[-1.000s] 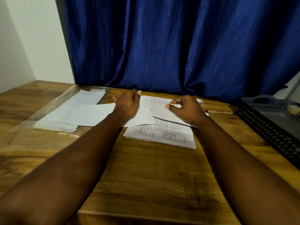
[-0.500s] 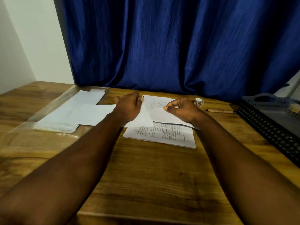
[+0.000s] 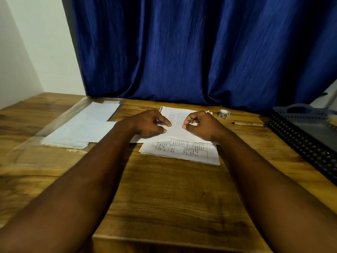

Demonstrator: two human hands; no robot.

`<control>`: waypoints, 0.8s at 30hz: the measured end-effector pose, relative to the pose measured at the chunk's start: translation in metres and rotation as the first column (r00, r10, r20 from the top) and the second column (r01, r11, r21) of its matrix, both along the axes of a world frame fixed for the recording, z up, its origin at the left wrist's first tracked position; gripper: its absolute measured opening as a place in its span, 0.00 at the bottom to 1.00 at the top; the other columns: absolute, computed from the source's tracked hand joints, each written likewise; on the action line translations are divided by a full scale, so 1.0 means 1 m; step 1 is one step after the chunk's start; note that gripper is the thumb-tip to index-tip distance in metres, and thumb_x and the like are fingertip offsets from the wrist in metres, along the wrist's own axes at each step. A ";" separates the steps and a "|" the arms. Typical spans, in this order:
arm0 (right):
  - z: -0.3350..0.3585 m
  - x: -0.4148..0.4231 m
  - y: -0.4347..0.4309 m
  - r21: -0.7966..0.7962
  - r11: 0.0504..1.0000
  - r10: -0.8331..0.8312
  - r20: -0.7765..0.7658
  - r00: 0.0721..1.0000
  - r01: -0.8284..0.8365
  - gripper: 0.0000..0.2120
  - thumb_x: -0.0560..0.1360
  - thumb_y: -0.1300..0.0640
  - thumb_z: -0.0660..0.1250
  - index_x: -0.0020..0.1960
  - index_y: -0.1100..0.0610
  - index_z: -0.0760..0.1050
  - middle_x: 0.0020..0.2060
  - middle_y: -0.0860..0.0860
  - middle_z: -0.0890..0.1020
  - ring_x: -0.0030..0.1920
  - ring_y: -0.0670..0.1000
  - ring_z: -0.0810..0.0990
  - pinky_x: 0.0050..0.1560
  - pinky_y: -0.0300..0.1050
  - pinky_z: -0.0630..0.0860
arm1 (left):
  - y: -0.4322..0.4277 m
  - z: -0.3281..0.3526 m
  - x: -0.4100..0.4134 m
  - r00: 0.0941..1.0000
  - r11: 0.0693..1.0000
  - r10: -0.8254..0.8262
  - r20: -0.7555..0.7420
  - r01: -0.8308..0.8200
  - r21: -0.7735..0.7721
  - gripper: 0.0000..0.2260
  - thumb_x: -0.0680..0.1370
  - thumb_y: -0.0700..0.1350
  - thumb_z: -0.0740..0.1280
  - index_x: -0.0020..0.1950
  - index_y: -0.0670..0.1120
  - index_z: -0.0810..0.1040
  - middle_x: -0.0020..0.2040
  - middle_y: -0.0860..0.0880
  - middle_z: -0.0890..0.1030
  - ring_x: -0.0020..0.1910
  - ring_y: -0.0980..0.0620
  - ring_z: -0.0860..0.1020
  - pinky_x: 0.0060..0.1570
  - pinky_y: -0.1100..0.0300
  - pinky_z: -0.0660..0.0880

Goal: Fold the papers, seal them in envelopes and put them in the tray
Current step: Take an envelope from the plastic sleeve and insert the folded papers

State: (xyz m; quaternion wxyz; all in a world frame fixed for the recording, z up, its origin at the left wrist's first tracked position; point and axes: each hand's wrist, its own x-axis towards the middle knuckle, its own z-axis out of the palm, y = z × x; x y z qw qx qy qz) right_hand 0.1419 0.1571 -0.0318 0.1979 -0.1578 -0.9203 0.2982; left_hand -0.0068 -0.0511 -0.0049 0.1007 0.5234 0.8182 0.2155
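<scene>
Tray (image 3: 300,141), 3 o'clock of the table (image 3: 164,198): dark perforated plastic with a handle cut-out in its far wall. Its right side is cut off by the frame edge. One pale object (image 3: 333,119) lies inside against that edge, too cropped to identify.

Clear plastic sleeve (image 3: 60,123), 10 o'clock: white envelopes (image 3: 85,125) lie stacked within its outline. Cannot tell whether they are inside or on top of it; no flaps can be made out.

Paper stack (image 3: 182,152), 12 o'clock of table centre: printed tables show on its near end, the text too small to read. The top sheet (image 3: 176,129) is lifted and partly bent over the stack.

Left hand (image 3: 147,125): fingers curled, thumb and forefinger pinching the top sheet's left part.
Right hand (image 3: 202,126): curled tight, nipping the sheet's right edge; a sliver of white shows between the fingertips. Both hands hide the fold line and much of the sheet.

Tape roll (image 3: 224,114) and a brown stick-like item (image 3: 248,123), 1 to 2 o'clock, between papers and tray; the stick is blurred, could be a pen or pencil.

Blue curtain (image 3: 182,52) behind the table.
</scene>
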 end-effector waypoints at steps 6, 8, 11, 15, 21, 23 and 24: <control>-0.001 0.003 -0.003 0.003 1.000 0.011 -0.020 1.000 -0.011 0.01 0.78 0.51 0.76 0.49 0.48 0.86 0.52 0.42 0.86 0.57 0.45 0.82 0.63 0.51 0.81 | -0.004 -0.013 -0.005 0.996 0.988 0.025 0.080 -0.037 0.148 0.13 0.81 0.39 0.70 0.57 0.57 0.87 0.66 0.54 0.77 0.66 0.54 0.75 0.66 0.58 0.73; -0.001 0.003 -0.004 0.000 1.000 0.009 -0.022 1.000 -0.009 0.01 0.79 0.51 0.75 0.49 0.48 0.86 0.52 0.41 0.86 0.57 0.45 0.82 0.63 0.50 0.81 | -0.003 -0.020 -0.004 0.990 0.973 0.051 0.131 -0.079 0.218 0.12 0.81 0.38 0.69 0.52 0.56 0.86 0.63 0.54 0.78 0.63 0.53 0.76 0.61 0.56 0.76; -0.001 0.003 -0.006 -0.001 1.000 0.007 -0.018 1.000 -0.007 0.01 0.79 0.52 0.75 0.50 0.48 0.85 0.53 0.42 0.86 0.58 0.45 0.82 0.61 0.48 0.79 | -0.002 -0.026 -0.002 0.995 0.964 0.048 0.083 -0.068 0.256 0.07 0.82 0.43 0.68 0.51 0.54 0.85 0.59 0.52 0.77 0.60 0.52 0.76 0.60 0.53 0.75; -0.003 0.001 -0.006 -0.003 1.000 -0.008 -0.030 1.000 0.008 0.01 0.79 0.51 0.75 0.49 0.47 0.85 0.52 0.41 0.86 0.58 0.45 0.81 0.61 0.48 0.79 | -0.001 -0.029 -0.002 0.996 0.962 0.067 0.058 -0.080 0.262 0.03 0.82 0.47 0.69 0.52 0.54 0.82 0.58 0.55 0.77 0.62 0.53 0.73 0.65 0.50 0.72; -0.005 0.000 -0.001 0.114 0.993 -0.004 -0.038 0.999 0.009 0.03 0.77 0.48 0.75 0.48 0.46 0.85 0.49 0.40 0.86 0.54 0.43 0.82 0.60 0.52 0.82 | -0.002 -0.033 -0.009 0.974 0.951 0.201 -0.101 -0.169 0.259 0.18 0.80 0.59 0.71 0.66 0.52 0.80 0.63 0.54 0.77 0.63 0.53 0.72 0.62 0.56 0.69; -0.005 -0.001 0.001 0.160 0.987 -0.025 -0.059 0.998 0.034 0.04 0.75 0.46 0.73 0.47 0.45 0.85 0.48 0.40 0.86 0.54 0.43 0.82 0.59 0.54 0.83 | -0.002 -0.036 -0.010 0.973 0.933 0.220 -0.070 -0.189 0.307 0.16 0.80 0.59 0.71 0.62 0.52 0.79 0.56 0.53 0.79 0.55 0.51 0.76 0.54 0.56 0.73; -0.004 -0.001 0.001 0.170 0.984 -0.037 -0.076 0.996 0.049 0.04 0.75 0.46 0.73 0.47 0.45 0.85 0.49 0.40 0.86 0.53 0.44 0.82 0.58 0.54 0.83 | -0.002 -0.037 -0.010 0.974 0.931 0.223 -0.045 -0.199 0.307 0.14 0.80 0.59 0.71 0.60 0.52 0.79 0.54 0.52 0.79 0.52 0.50 0.76 0.51 0.55 0.74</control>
